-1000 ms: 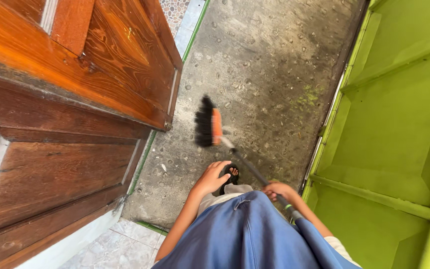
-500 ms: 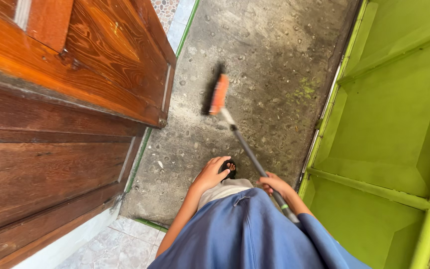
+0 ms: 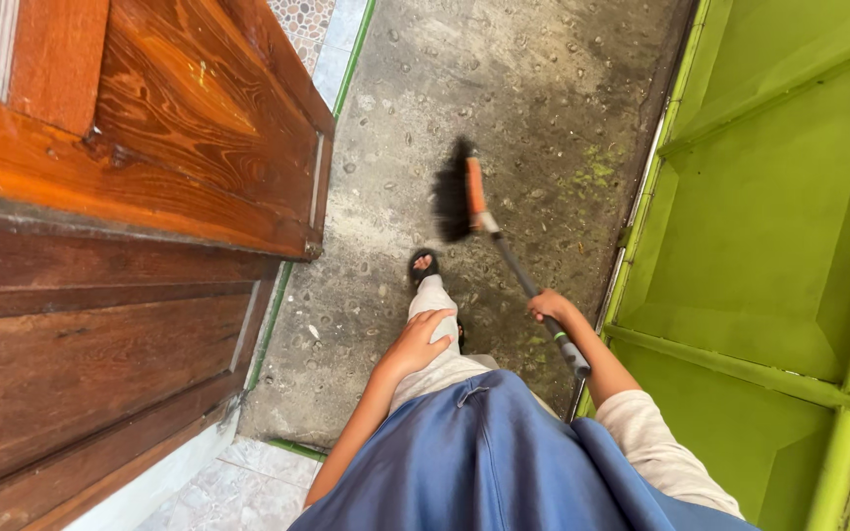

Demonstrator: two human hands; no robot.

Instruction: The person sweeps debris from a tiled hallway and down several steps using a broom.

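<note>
My right hand (image 3: 550,307) grips the dark handle of a broom (image 3: 518,273). Its orange head with black bristles (image 3: 459,192) is out in front, on or just above the grey concrete floor (image 3: 504,88). My left hand (image 3: 417,343) hangs free with loosely spread fingers, resting against my light trouser leg (image 3: 435,324). One foot in a black sandal (image 3: 423,265) is stepped forward, just behind the broom head. A blue garment covers my lower body at the bottom of the view.
A varnished wooden door (image 3: 120,197) stands open on the left, its edge close to my left side. A bright green metal gate (image 3: 779,216) runs along the right. Pale tiles (image 3: 238,482) lie at the bottom left, behind a green threshold strip.
The broom head has swung from near the door outward and to the right. My right arm has stretched forward, and one foot has stepped ahead on the concrete.
</note>
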